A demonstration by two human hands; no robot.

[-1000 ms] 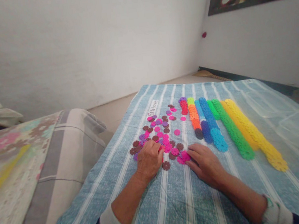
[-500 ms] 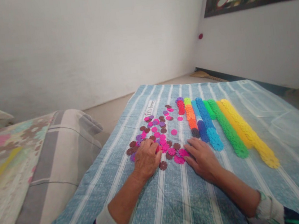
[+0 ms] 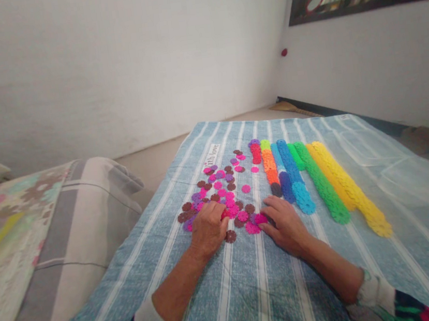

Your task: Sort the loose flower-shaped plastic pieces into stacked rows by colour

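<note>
Loose plastic snowflake discs in pink, brown and purple (image 3: 230, 196) lie scattered on a blue striped cloth (image 3: 249, 286). My left hand (image 3: 208, 229) rests at the near left side of the pile, its fingers curled, with a red disc (image 3: 225, 214) showing at the thumb and forefinger. To the right, my right hand (image 3: 286, 224) has its thumb and forefinger at the edges of a pink disc (image 3: 260, 219). A brown disc (image 3: 230, 236) lies just below the left fingertips.
Rows of overlapped discs lie to the right: red (image 3: 256, 154), orange (image 3: 270, 166), blue (image 3: 293, 171), green (image 3: 325, 188) and yellow (image 3: 353, 190). Clear plastic (image 3: 406, 163) covers the cloth's right side. A fabric-covered surface (image 3: 84, 218) stands at left.
The whole view has shifted slightly, so everything sits a little further left. Both hands keep nearly the same places beside the discs.
</note>
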